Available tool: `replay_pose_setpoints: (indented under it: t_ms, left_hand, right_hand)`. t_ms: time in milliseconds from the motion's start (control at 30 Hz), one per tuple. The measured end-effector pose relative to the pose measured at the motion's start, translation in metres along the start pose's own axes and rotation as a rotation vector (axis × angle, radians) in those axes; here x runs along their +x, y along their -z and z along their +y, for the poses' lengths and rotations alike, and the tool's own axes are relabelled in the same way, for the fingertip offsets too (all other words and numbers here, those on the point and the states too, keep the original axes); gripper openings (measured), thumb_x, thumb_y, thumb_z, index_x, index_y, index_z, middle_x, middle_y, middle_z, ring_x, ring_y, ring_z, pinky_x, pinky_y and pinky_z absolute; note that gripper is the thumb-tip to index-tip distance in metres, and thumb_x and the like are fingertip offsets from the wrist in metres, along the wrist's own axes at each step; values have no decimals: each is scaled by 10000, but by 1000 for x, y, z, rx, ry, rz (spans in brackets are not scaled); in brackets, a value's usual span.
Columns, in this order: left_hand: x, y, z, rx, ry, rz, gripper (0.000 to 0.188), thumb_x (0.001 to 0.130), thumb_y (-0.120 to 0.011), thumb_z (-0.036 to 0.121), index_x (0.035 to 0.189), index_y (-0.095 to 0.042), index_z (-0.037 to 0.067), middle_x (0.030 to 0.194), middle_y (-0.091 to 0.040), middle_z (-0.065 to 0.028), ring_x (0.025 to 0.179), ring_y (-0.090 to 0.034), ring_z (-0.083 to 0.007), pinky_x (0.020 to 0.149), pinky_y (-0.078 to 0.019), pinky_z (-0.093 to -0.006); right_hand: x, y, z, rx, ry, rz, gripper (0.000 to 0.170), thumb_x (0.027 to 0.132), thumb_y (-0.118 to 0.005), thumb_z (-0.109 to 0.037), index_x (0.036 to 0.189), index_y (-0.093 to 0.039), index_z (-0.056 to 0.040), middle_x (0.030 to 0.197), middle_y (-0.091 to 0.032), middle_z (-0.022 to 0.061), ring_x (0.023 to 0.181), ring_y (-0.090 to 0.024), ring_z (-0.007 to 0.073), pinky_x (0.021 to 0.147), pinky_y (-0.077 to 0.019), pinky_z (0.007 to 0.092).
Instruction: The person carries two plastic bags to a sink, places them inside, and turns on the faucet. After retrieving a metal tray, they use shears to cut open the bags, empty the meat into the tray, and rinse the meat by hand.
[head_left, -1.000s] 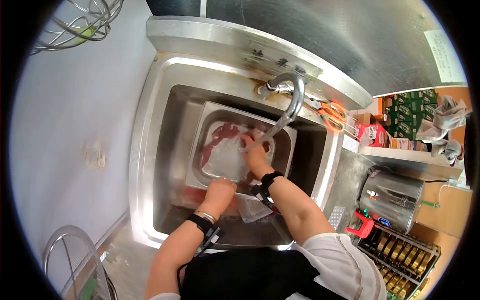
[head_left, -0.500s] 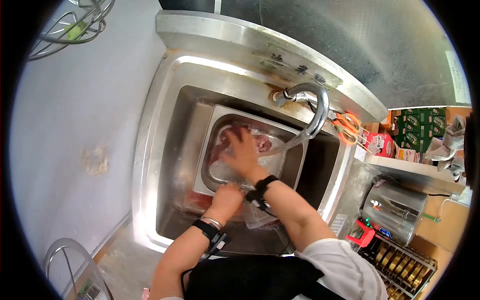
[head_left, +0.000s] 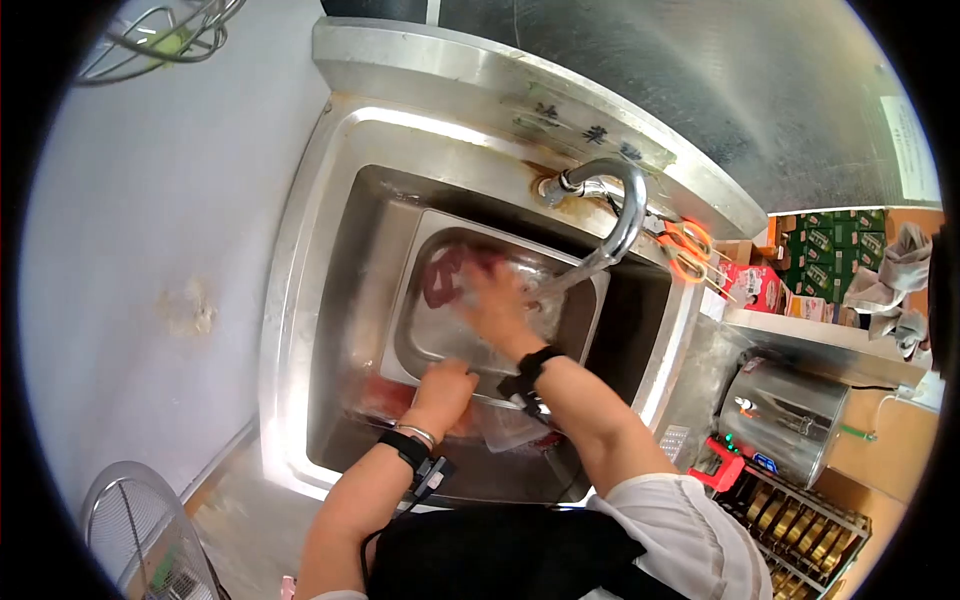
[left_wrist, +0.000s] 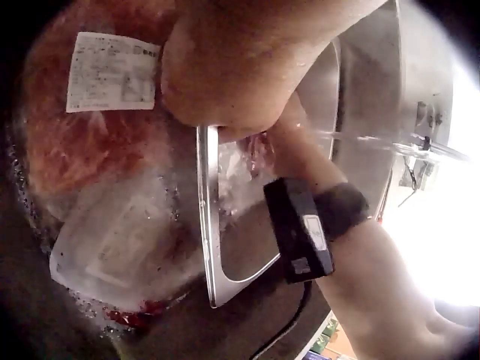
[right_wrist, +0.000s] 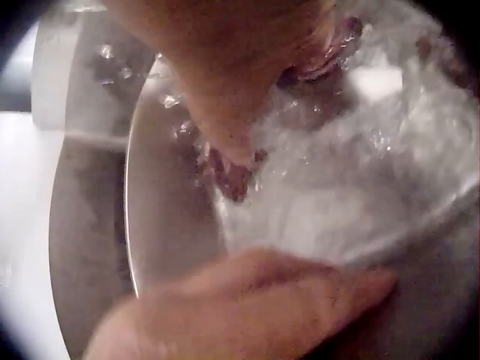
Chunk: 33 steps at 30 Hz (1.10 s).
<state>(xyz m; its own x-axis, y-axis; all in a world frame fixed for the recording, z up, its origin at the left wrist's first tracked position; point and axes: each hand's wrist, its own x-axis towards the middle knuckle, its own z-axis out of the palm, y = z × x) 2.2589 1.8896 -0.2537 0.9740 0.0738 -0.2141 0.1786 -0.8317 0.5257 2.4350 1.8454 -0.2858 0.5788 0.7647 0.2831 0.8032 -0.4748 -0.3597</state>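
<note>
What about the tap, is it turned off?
No, water is streaming from the tap into the metal pan.

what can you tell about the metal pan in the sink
The pan looks like stainless steel: rectangular, with rounded corners and a wide flat rim. It sits open side up in the sink, holding water and dark red meat. A stream from the faucet runs into it. The left grip holds its near rim; whether the blurred right grip touches it is unclear.
</note>
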Motion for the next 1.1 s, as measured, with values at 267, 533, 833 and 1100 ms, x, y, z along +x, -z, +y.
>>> replay_pose_setpoints:
  t_ms: [267, 533, 833, 1100]
  left_hand:
    - [-1, -1, -3, 38, 26, -69, 197, 767, -576, 136, 906, -716, 126, 896, -627, -67, 922, -605, -274, 787, -477, -425]
    - [15, 32, -18, -696, 234, -135, 409, 859, -661, 285, 1209, -595, 83, 1136, -625, -120, 1097, -574, -245, 923, -462, -371]
    - [29, 58, -9, -1935, 438, 192, 235, 964, -531, 139, 1174, -571, 42, 1033, -635, -72, 966, -624, -175, 864, -525, -335]
    - [23, 85, 5, -1788, 606, 81, 190, 957, -554, 178, 1098, -595, 57, 975, -636, -32, 1000, -611, -166, 864, -497, -318]
  right_hand:
    - [-3, 39, 22, 558, -657, -979, 237, 870, -623, -275, 1069, -671, -154, 914, -648, 114, 783, -636, 239, 691, -514, 355]
    - [-18, 90, 24, 1590, -915, -821, 419, 954, -491, -114, 1365, -447, -44, 1114, -642, 110, 874, -630, 181, 756, -499, 301]
    - [-8, 144, -14, 1767, -855, -778, 683, 901, -451, 4, 1506, -163, -130, 1257, -562, 168, 1117, -600, 256, 873, -483, 339]
    - [-23, 140, -14, 1731, -899, -752, 656, 922, -488, -41, 1500, -193, -137, 1232, -586, 193, 1015, -640, 219, 804, -511, 307]
